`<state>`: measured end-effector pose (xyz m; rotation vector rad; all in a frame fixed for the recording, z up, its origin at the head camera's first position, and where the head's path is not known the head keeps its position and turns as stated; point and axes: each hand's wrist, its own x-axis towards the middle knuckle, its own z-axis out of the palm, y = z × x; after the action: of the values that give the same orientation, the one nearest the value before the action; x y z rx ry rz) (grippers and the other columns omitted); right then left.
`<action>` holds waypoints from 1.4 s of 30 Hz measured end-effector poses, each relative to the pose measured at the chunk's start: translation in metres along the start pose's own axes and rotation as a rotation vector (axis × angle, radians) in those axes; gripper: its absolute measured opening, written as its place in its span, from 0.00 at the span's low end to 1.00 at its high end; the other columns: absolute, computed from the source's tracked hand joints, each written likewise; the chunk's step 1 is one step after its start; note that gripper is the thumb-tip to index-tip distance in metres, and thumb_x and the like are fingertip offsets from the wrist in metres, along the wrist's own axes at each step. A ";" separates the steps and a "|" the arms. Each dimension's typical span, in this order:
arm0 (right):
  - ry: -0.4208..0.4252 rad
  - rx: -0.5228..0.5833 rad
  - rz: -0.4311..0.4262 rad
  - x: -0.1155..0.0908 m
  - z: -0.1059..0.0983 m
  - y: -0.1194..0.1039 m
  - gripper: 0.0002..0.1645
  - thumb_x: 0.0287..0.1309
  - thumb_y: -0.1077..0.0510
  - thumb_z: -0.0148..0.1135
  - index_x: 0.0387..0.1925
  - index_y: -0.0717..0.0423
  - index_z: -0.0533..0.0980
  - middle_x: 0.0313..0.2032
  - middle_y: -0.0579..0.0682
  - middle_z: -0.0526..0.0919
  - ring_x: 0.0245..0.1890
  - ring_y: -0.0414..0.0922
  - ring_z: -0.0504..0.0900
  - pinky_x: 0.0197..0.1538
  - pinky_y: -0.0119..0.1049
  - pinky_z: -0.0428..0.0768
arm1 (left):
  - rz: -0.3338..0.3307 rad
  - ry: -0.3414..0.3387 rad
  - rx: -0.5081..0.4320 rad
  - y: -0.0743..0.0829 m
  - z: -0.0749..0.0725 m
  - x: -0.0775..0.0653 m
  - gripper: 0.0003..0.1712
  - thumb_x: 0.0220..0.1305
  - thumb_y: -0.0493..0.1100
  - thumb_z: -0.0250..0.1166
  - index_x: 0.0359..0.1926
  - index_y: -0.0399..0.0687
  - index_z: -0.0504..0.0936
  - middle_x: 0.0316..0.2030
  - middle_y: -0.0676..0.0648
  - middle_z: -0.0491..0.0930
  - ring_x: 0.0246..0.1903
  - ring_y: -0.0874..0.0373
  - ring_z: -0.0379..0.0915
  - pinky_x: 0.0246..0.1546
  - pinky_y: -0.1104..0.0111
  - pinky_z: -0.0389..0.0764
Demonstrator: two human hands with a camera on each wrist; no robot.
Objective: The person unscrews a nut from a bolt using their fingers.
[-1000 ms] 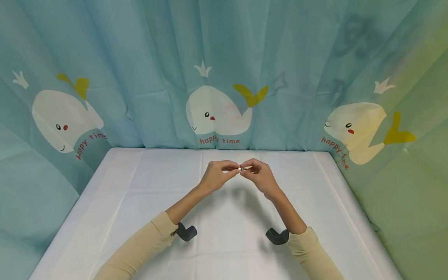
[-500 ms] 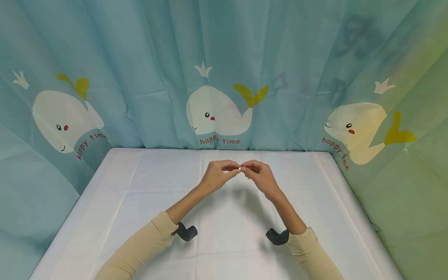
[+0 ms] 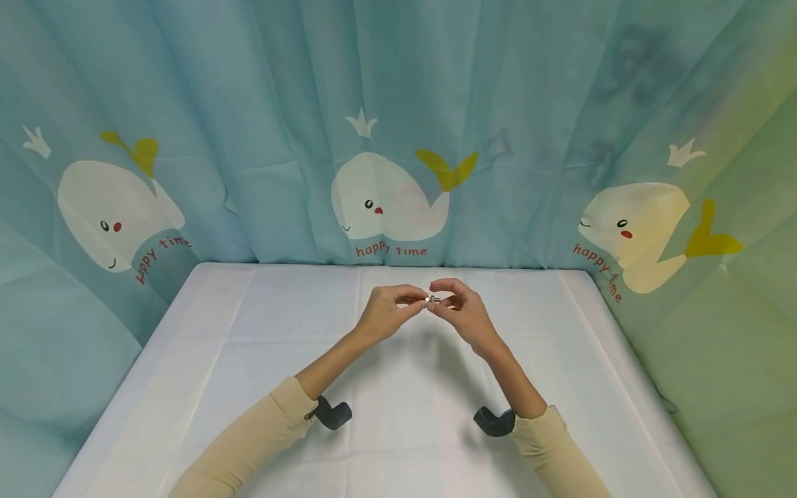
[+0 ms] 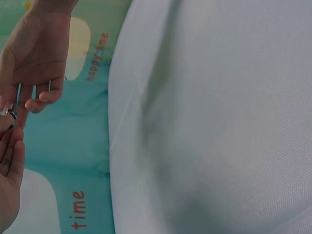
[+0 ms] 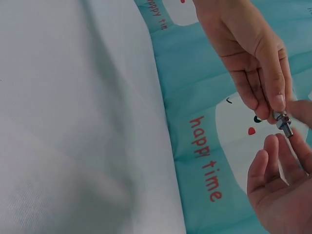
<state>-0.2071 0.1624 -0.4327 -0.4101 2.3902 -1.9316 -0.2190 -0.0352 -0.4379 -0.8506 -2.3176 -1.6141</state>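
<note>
Pinching a little bolt (image 5: 283, 122) by one end, the left hand (image 3: 389, 312) is pointing its threads (image 5: 288, 130) at the right hand (image 3: 463, 315), whose fingers (image 5: 271, 152) are sitting kinda parted.

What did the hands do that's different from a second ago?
The right hand spread its fingers, one lifting up and away from the metal bolt, which shows again after being mostly hidden. The left hand stayed put, still pinching the bolt.

3 whales (image 3: 398, 200) adorn the curtain (image 3: 398, 69) behind a table (image 3: 398, 415).
</note>
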 end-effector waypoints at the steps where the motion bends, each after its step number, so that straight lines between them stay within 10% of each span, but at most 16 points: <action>1: 0.004 0.002 0.000 0.000 0.000 0.001 0.21 0.66 0.59 0.66 0.57 0.61 0.76 0.51 0.60 0.80 0.39 0.49 0.80 0.42 0.37 0.80 | 0.004 0.002 -0.001 0.000 0.000 0.000 0.06 0.63 0.36 0.71 0.41 0.40 0.89 0.38 0.48 0.88 0.38 0.58 0.85 0.37 0.65 0.85; 10: 0.003 0.006 0.037 -0.005 0.001 -0.018 0.14 0.68 0.58 0.63 0.46 0.67 0.81 0.39 0.56 0.85 0.38 0.51 0.80 0.42 0.37 0.79 | 0.010 -0.016 -0.006 0.002 -0.001 0.001 0.05 0.63 0.35 0.70 0.40 0.41 0.89 0.35 0.50 0.87 0.37 0.61 0.84 0.37 0.70 0.84; 33: -0.025 -0.007 0.026 -0.011 0.000 -0.032 0.15 0.69 0.61 0.60 0.52 0.68 0.76 0.43 0.60 0.82 0.36 0.46 0.79 0.42 0.38 0.80 | 0.006 -0.019 -0.005 0.004 0.000 0.001 0.06 0.63 0.36 0.70 0.41 0.42 0.89 0.36 0.49 0.87 0.38 0.59 0.85 0.37 0.68 0.84; 42: -0.032 0.007 0.004 -0.006 -0.002 -0.014 0.10 0.66 0.67 0.62 0.47 0.69 0.78 0.45 0.56 0.80 0.42 0.62 0.79 0.40 0.34 0.79 | -0.014 -0.021 0.007 0.005 0.000 0.000 0.05 0.63 0.35 0.70 0.41 0.41 0.88 0.36 0.48 0.87 0.38 0.58 0.85 0.39 0.61 0.85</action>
<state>-0.1997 0.1631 -0.4199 -0.4322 2.3622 -1.9164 -0.2164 -0.0333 -0.4336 -0.8552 -2.3468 -1.6099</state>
